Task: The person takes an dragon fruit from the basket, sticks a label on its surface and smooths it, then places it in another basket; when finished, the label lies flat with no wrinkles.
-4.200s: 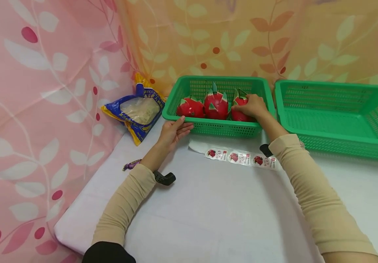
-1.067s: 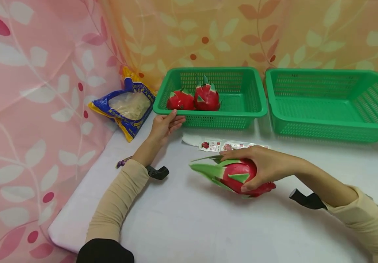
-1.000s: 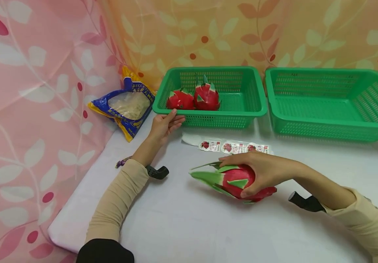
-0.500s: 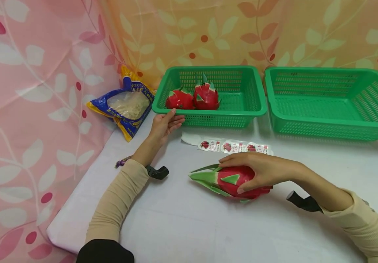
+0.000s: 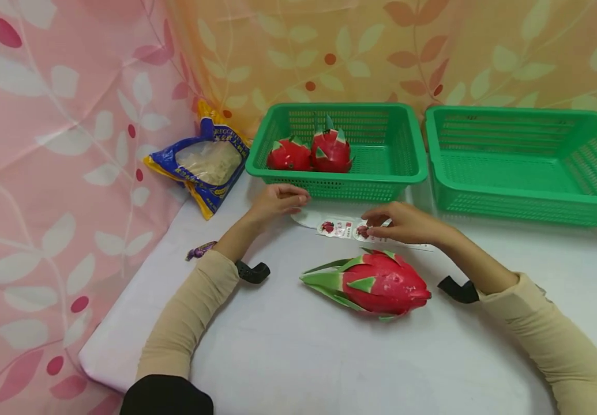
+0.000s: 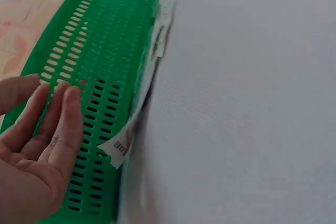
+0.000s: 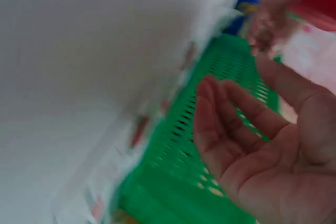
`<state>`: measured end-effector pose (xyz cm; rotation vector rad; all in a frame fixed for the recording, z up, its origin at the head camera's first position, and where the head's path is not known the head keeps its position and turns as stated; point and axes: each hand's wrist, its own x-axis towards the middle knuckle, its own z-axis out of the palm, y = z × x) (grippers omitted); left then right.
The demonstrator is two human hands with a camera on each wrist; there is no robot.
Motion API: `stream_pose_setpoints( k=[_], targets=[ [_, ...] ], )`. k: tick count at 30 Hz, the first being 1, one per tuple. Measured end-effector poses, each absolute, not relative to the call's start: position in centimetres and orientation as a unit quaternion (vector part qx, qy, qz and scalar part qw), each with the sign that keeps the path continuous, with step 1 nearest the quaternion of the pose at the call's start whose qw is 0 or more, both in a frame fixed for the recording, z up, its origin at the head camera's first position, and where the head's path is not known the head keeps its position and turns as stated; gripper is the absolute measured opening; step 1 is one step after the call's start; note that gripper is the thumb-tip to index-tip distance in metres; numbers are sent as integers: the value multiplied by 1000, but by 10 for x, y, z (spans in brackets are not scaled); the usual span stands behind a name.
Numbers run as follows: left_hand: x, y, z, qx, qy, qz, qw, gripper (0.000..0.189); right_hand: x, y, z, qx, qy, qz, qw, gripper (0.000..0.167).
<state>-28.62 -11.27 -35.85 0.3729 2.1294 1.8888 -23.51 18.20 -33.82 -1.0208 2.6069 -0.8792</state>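
Observation:
A dragon fruit (image 5: 389,283) with green leaf tips lies on its side on the white table. Behind it is a strip of stickers (image 5: 335,228) with dragon fruit pictures. My right hand (image 5: 407,223) is over the strip's right part, fingers loosely bent; the right wrist view shows nothing in its palm (image 7: 283,177). Near the strip's left end, my left hand (image 5: 277,203) holds nothing, its fingers softly curved in the left wrist view. Just beyond the hands, a green basket (image 5: 337,176) contains two more dragon fruits, one lying (image 5: 289,155) and one upright (image 5: 331,153).
A second green basket (image 5: 516,202) stands to the right of the first. At the back left a blue and yellow bag (image 5: 210,164) leans by the pink curtain (image 5: 70,190). A small purple wrapped piece (image 5: 201,250) lies beside the left forearm.
My right hand took a dragon fruit from the left basket, laid it on the table, let go and moved to the sticker strip. My left hand has left the basket rim.

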Motion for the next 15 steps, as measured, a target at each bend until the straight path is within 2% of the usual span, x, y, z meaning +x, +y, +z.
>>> stream_pose_setpoints(
  k=[5,10,15],
  targets=[
    [-289,-96,-365,220,867,439,91,26,-251,171,-354,-321,908,-259,75,36],
    [-290,-83,-367,251,908,322,93,43,-256,161,-360,-314,922,-223,37,43],
    [-291,-81,-369,282,923,241,98,54,-262,155,-365,-309,923,-226,33,44]
  ],
)
